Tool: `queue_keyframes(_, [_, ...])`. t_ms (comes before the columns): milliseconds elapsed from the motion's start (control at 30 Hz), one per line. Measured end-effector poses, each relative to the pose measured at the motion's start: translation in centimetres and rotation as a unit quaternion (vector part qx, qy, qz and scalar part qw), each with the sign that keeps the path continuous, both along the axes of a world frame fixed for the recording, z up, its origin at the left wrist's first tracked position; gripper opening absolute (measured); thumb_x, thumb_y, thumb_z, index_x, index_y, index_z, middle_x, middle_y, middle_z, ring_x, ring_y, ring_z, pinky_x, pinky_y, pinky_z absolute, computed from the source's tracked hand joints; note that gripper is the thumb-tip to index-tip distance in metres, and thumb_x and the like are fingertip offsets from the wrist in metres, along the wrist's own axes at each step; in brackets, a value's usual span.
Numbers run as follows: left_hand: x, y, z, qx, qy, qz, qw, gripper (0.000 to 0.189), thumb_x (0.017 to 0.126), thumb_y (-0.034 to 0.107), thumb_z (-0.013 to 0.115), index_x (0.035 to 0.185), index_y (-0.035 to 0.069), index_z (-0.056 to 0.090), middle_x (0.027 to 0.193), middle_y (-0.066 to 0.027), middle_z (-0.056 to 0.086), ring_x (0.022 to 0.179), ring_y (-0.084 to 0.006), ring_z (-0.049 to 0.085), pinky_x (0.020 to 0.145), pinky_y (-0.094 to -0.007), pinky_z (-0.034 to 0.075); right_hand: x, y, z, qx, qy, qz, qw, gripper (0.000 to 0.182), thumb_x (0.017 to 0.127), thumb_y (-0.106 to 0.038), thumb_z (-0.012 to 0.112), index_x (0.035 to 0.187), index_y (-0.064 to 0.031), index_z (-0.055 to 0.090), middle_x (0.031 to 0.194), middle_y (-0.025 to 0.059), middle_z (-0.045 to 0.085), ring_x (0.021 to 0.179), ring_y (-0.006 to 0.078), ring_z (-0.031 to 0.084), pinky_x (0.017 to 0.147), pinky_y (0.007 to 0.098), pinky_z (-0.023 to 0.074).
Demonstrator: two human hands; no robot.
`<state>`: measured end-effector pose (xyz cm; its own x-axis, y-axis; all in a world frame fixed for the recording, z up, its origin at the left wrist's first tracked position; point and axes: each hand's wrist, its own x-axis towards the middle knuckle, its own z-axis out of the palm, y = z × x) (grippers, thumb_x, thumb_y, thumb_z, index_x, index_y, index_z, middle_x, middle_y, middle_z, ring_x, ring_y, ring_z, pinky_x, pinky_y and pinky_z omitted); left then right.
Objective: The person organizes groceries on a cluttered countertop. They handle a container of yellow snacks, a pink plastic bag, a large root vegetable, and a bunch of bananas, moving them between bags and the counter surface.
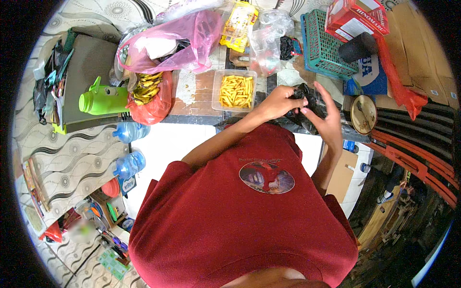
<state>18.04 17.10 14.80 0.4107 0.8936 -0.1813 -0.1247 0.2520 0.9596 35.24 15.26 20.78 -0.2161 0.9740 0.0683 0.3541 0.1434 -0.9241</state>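
My left hand (282, 102) pinches the gathered top of a black plastic bag (310, 104) at the table's near edge. Just right of it, my right hand (329, 118) has its fingers spread, with the thumb tip close to the left fingertips; whether it touches the bag is hard to tell. What the bag contains is hidden. Left of my hands stands a clear plastic container (215, 90) with yellow cut sticks (236, 90), which look like cut potato, inside.
Further left are bananas (147, 88) in a red plastic bag (151, 113), a green jug (104, 99) and a pink plastic bag (201, 39). A yellow packet (239, 25) and clear bags (266, 46) lie behind. At right are a green basket (320, 46) and a bowl with a spoon (363, 114).
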Motion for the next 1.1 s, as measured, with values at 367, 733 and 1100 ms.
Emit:
queue_keyframes(367, [-3.8, -0.5, 3.6, 0.276, 0.200, 0.059, 0.938, 0.037, 0.070, -0.005, 0.066, 0.104, 0.005, 0.060, 0.092, -0.0099, 0.063, 0.086, -0.0257, 0.063, 0.077, -0.0362, 0.050, 1.0, -0.4, -8.5, -0.206, 0.349, -0.144, 0.903, 0.026, 0.097, -0.017, 0.048, 0.115, 0.0001, 0.053, 0.058, -0.0045, 0.039, 0.049, 0.0054, 0.035, 0.044, 0.0226, 0.0292])
queue_keyframes(733, [2.5, -1.7, 5.6, 0.345, 0.277, 0.083, 0.893, 0.046, 0.071, 0.009, 0.061, 0.114, -0.002, 0.049, 0.105, -0.0237, 0.049, 0.082, -0.0416, 0.059, 0.070, -0.0479, 0.047, -2.6, -1.9, -7.9, 0.047, 0.205, -0.135, 0.968, 0.026, 0.093, -0.018, 0.054, 0.107, 0.0034, 0.059, 0.076, -0.0003, 0.054, 0.066, 0.0075, 0.046, 0.061, 0.0245, 0.0373])
queue_keyframes(1100, [-2.3, -3.1, 3.4, 0.314, 0.328, 0.002, 0.891, 0.054, 0.067, 0.003, 0.064, 0.120, 0.000, 0.051, 0.107, -0.0225, 0.052, 0.088, -0.0425, 0.060, 0.075, -0.0498, 0.048, -2.8, -1.4, -6.4, -0.081, 0.275, -0.192, 0.939, 0.045, 0.101, -0.033, 0.041, 0.119, 0.0070, 0.049, 0.111, 0.0148, 0.056, 0.104, 0.0217, 0.055, 0.087, 0.0337, 0.0458])
